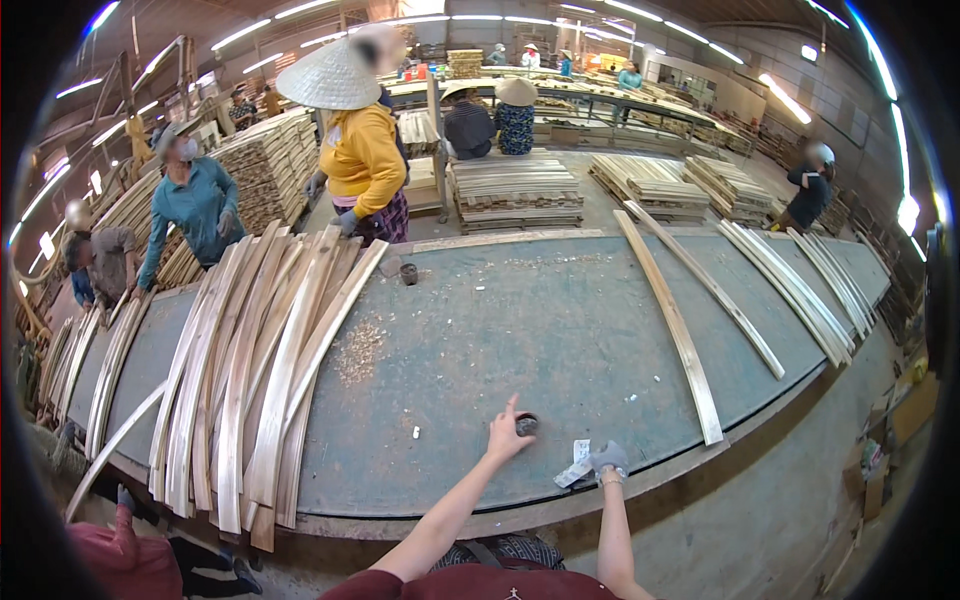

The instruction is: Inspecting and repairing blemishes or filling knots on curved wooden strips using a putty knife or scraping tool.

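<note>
My bare left hand (507, 434) is over the near part of the grey-green table (480, 350), its index finger stretched forward and its thumb apart. Between them sits a small dark round cup (527, 425), which the hand seems to touch without closing round it. To the right, my right hand (609, 459) wears a grey glove, and its fingers look curled. At its fingertips a crumpled white printed slip (575, 466) appears pinched, partly resting on the tabletop. The glove hides the slip's end.
Wooden strips (250, 370) lie in a thick row on the left. A long strip (672, 330) and several others cross the right side. Wood shavings (361, 350), white bits (416, 432) and another dark cup (409, 274) are on the table. A person in yellow (362, 160) stands across it.
</note>
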### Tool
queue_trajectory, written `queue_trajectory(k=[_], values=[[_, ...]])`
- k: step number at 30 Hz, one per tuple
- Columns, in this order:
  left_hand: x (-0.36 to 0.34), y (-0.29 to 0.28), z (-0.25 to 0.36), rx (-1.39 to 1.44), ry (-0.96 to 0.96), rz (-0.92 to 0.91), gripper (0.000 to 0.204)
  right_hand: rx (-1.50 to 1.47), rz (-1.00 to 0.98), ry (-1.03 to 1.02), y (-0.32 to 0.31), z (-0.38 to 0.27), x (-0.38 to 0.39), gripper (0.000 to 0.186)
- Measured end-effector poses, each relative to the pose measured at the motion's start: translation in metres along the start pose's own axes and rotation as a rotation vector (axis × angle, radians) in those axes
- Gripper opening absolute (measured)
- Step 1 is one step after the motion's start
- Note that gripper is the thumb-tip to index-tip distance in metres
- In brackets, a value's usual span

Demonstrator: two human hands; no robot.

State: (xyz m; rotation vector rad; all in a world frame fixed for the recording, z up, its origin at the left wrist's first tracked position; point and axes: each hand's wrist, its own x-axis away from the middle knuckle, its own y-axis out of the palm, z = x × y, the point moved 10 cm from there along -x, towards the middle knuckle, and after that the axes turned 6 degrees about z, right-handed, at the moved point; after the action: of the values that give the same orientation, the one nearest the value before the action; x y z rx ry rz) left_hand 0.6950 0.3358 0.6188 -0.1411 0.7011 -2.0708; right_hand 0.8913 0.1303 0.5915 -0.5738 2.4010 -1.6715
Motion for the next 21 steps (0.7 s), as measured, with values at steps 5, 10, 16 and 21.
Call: queue_trajectory(k=[5, 10, 16, 21], values=[[0.028, -0.039, 0.031, -0.193, 0.126, 0.038, 0.102, -0.077, 0.130, -0.003, -0.029, -0.009, 0.040, 0.042], [0.045, -0.147, 0.007, -0.296, 0.077, 0.282, 0.086, -0.119, 0.136, -0.017, -0.046, -0.022, 0.049, 0.048], [0.138, -0.352, -0.064, -0.561, -0.273, 0.692, 0.064, -0.240, -0.002, -0.189, -0.011, -0.064, 0.031, 0.036], [0.214, -0.419, -0.110, -0.738, -0.515, 0.827, 0.060, -0.322, -0.247, -0.439, 0.037, -0.129, 0.037, 0.025]])
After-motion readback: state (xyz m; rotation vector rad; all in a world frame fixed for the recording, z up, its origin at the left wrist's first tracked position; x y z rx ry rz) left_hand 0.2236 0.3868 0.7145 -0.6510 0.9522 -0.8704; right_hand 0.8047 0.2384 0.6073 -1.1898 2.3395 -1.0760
